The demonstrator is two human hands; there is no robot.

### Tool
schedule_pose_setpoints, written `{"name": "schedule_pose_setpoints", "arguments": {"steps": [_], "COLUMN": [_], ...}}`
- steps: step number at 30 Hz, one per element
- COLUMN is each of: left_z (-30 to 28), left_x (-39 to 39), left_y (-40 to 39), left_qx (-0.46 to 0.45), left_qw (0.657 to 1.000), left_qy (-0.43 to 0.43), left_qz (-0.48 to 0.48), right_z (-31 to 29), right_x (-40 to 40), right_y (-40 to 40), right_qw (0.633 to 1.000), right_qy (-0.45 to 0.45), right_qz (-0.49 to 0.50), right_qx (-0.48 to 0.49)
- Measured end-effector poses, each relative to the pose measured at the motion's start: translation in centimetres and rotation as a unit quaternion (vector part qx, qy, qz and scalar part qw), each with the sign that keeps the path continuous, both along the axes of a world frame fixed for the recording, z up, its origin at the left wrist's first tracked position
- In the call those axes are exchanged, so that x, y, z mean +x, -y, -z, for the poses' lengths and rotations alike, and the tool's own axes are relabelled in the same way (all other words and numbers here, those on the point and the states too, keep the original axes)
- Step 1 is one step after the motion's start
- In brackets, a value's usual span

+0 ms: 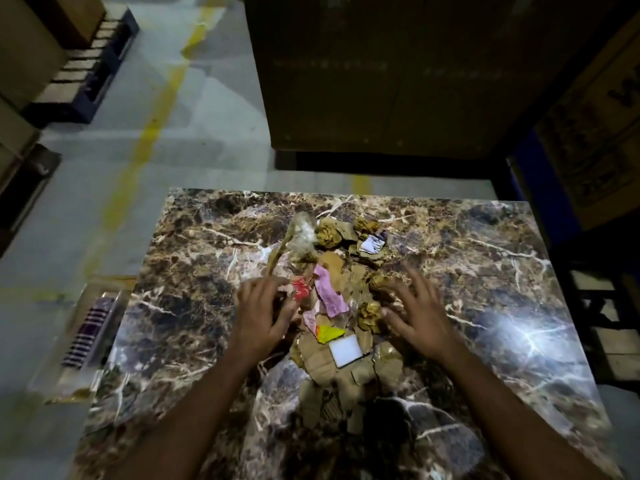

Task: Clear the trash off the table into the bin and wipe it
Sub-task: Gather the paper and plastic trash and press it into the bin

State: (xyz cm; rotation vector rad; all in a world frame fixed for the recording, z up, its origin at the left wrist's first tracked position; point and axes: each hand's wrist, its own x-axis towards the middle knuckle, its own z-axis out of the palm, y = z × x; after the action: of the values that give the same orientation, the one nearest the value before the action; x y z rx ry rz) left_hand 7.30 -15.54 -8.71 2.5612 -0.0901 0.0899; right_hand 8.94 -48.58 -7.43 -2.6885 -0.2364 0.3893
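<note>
Marble table (485, 271) stands on grey floor (214, 98).

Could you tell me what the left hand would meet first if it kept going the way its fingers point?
Probably the red wrapper, just beyond the left hand; height above the pile is unclear.

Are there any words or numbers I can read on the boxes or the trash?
None can be read.
Big dark box behind the table: faint rows of print, too blurred.
Cardboard box on the right: large dark letters, cut off and blurred.
White card in the trash pile: blank.
Small printed scrap: too small to read.
</note>
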Motion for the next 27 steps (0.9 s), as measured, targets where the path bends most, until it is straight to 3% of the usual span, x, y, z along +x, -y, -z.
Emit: {"name": "schedule_pose_setpoints", "arguments": {"steps": [4,9,13,19,24,27], "left_z": [-2.2,-2.3,-0.4,0.2,0.0,0.5], "left_x": [6.8,14.8,15.2,11.4,10.7,10.6], "left_y": [0.8,3.5,4.8,5.4,5.8,6.1], "left_qx": [0.014,0.079,0.110,0.112,0.120,0.115], "left_qw": [0.998,0.988,0.961,0.964,0.967,0.972], "left_qy": [0.048,-0.117,-0.223,-0.184,-0.206,-0.188], "left_qz": [-0.030,0.063,0.120,0.157,0.095,0.080], "right_z": [-0.9,0.2,1.6,2.0,1.8,2.0], "right_x": [7.7,15.0,13.8,10.1,9.0,8.9], "right_y": [-2.0,-5.1,-5.6,-4.5,-4.2,-4.3], "right_qw": [0.999,0.998,0.996,0.999,0.997,0.998], "right_qy": [0.033,-0.027,-0.060,-0.027,-0.025,-0.013], "right_qz": [0.014,-0.028,-0.052,-0.037,-0.006,0.009], "right_qx": [0.000,-0.046,-0.046,-0.029,-0.078,-0.053]}}
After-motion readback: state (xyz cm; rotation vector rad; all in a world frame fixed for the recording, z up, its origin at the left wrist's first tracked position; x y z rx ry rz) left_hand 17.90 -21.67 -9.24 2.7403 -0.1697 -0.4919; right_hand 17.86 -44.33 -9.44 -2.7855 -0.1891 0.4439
